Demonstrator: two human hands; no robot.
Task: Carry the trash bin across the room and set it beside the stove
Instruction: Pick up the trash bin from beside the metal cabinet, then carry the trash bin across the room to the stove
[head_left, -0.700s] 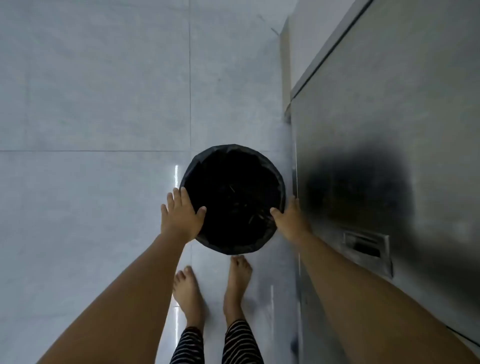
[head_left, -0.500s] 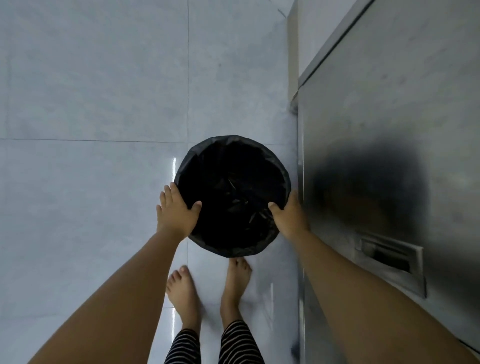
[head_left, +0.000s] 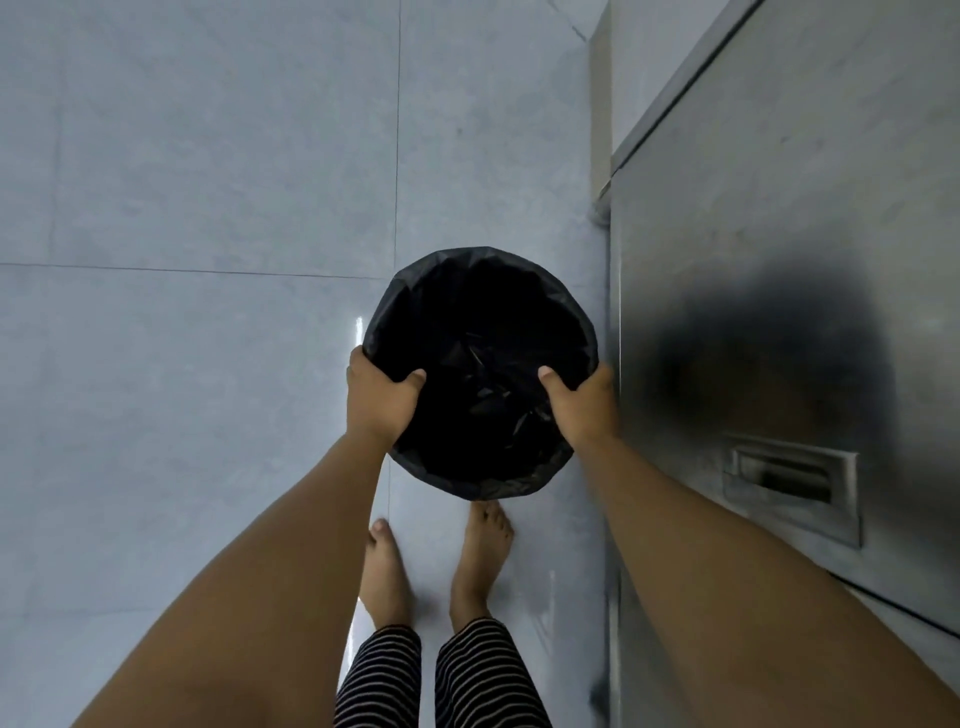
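Where hands (head_left: 382, 397) hovered, bin (head_left: 447, 270) gripped.

Grey tiled floor (head_left: 197, 364); bare feet (head_left: 480, 561) on it; steel cabinet (head_left: 779, 312) at right edge.

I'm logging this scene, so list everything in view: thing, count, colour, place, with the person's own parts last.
trash bin: one, round, lined with a black bag, centre of view, close beside the cabinet
floor: one, pale grey glossy tiles, left and centre
cabinet: one, steel grey, right side
recessed handle: one, grey metal, on the cabinet front, lower right
left hand: one, gripping the bin's left rim, thumb inside
right hand: one, gripping the bin's right rim, thumb inside
feet: two, bare, on the floor below the bin
trousers: one pair, black-and-white striped, bottom centre
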